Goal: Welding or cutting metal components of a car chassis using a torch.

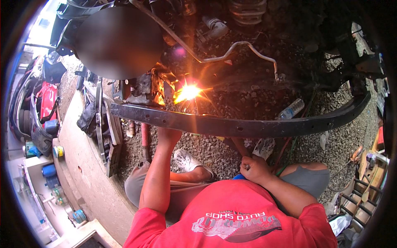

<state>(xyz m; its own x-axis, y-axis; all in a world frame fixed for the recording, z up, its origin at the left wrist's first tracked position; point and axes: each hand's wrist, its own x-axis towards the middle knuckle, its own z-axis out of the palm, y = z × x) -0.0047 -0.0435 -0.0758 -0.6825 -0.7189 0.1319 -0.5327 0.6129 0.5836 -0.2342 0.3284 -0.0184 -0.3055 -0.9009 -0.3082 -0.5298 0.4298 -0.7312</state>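
Note:
A long dark curved metal bar (pixel 248 129) runs across the front of a vehicle. My left hand (pixel 168 134) is at the bar's lower edge, left of the middle, and its fingers are hidden behind the bar. Just beyond the bar, a bright white-orange glare with sparks (pixel 188 92) burns beside scorched, glowing metal (pixel 158 89). What makes the glare cannot be made out. My right hand (pixel 253 168) is closed above my knee, around a brown rod-like handle (pixel 239 145) that slants up toward the bar, its far end hidden.
Gravel (pixel 211 149) covers the ground under the bar. A bent metal tube (pixel 231 51) crosses the dark front end above. A plastic bottle (pixel 291 108) lies behind the bar. A red pipe (pixel 145 140) stands near my left arm. Car parts (pixel 35 103) pile up at far left.

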